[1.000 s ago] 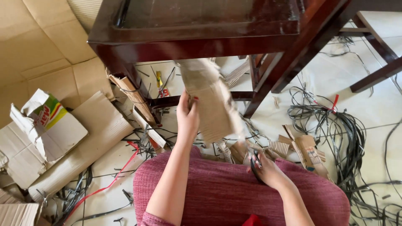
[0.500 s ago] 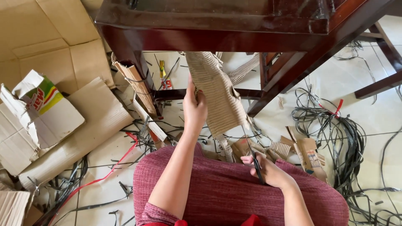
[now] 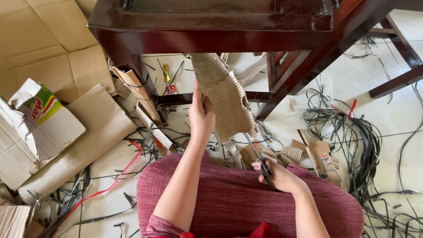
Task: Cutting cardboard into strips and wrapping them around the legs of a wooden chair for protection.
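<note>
Our left hand (image 3: 202,117) is clamped on the left edge of a corrugated cardboard strip (image 3: 224,99), holding it upright in front of us, its top end hidden under the dark wooden chair (image 3: 211,26) that fills the top of the view. Our right hand (image 3: 277,175) rests on our lap, fingers closed through the handles of black scissors (image 3: 260,161) — the blades angle up to the strip's lower right edge and touch it there. Beneath both arms lies our red knitted skirt (image 3: 238,198). On the tiled floor to the left sit flattened brown cartons (image 3: 83,132) and a torn white box with a green and red print (image 3: 37,114). To the right sprawls a tangle of black plastic strapping (image 3: 365,145) — well apart from the strip. Small cardboard offcuts (image 3: 317,156) lie just beside our right knee, and a thin red strap (image 3: 114,180) trails across the tiles on the left.
</note>
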